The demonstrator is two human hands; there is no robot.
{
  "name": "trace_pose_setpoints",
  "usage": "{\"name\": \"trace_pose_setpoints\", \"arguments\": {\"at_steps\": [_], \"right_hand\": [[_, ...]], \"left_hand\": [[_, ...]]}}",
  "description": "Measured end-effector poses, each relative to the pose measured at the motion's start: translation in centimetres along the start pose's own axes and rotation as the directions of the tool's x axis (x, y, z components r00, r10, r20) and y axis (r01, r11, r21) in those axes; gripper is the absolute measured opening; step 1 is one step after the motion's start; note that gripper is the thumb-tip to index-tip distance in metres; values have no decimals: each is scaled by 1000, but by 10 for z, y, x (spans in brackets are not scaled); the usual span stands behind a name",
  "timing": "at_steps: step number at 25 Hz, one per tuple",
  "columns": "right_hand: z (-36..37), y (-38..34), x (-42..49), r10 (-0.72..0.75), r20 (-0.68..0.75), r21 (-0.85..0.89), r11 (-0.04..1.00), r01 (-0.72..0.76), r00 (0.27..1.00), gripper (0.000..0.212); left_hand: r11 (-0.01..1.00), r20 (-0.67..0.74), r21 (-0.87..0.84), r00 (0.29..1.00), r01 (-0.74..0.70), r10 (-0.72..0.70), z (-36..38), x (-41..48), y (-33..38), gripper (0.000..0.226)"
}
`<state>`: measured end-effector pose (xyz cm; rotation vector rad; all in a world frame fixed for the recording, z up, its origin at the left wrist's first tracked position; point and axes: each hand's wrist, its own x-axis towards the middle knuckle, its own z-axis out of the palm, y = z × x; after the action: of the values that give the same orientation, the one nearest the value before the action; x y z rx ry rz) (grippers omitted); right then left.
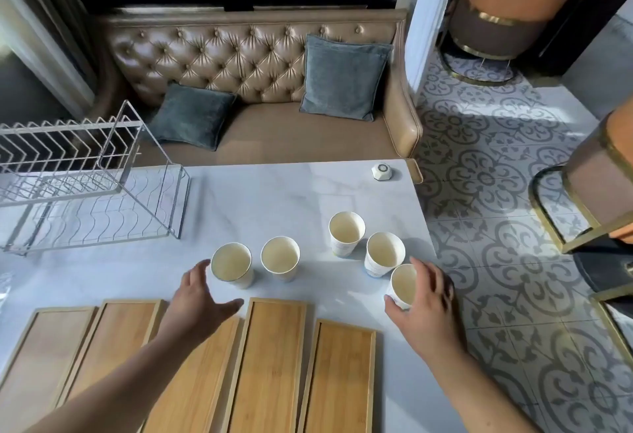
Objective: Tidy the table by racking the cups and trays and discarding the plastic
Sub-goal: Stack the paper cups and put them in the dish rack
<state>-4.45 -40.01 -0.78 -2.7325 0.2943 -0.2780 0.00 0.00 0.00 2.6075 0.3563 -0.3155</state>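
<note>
Head-worn view looking down on a pale marble tabletop (pixel 274 199). Five empty paper cups (pixel 280 258) stand mouths up in a loose group across its middle. Closer to the viewer, five shallow bamboo trays (pixel 270 364) lie flat side by side along the front edge. An empty wire rack (pixel 85 192) sits at the far left of the tabletop, well apart from the cups.

The cups look thin, light and easy to tip or crush. A gentle hold round the middle of the wall, below the rim, should suit them, and they would probably nest together. The trays look like stiff, light wood with raised rims, and are likely best lifted by a long edge and stood in the rack's slots.

The right hand (pixel 424 302) wraps the nearest cup (pixel 402 283) at the right end of the group. The thumb is on the near wall and the fingers (pixel 435 278) curl round the far side. This cup leans slightly, and it is unclear whether its base is on the tabletop.

The left hand (pixel 198 299) reaches forward over the trays, forearm extended. Its fingers are straight and spread with the thumb out, grasping nothing. It is just beside the leftmost cup (pixel 232 266), and contact is not plain.
</note>
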Motion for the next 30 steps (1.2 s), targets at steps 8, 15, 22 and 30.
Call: {"name": "trace_pose_setpoints", "arguments": {"at_steps": [8, 15, 22, 30], "right_hand": [[27, 12, 16, 216, 293, -106, 976, -192, 931, 106], [15, -1, 7, 286, 274, -114, 958, -265, 918, 90], [-40, -70, -18, 97, 104, 295, 947, -124, 990, 73], [-72, -185, 20, -247, 12, 538, 818, 202, 969, 79]], "left_hand": [[997, 40, 36, 997, -69, 68, 7, 56, 4, 127], [992, 30, -44, 993, -115, 116, 9, 63, -7, 95], [974, -71, -162, 986, -161, 151, -18, 48, -17, 82], [933, -75, -107, 938, -344, 338, -55, 34, 2, 105]]}}
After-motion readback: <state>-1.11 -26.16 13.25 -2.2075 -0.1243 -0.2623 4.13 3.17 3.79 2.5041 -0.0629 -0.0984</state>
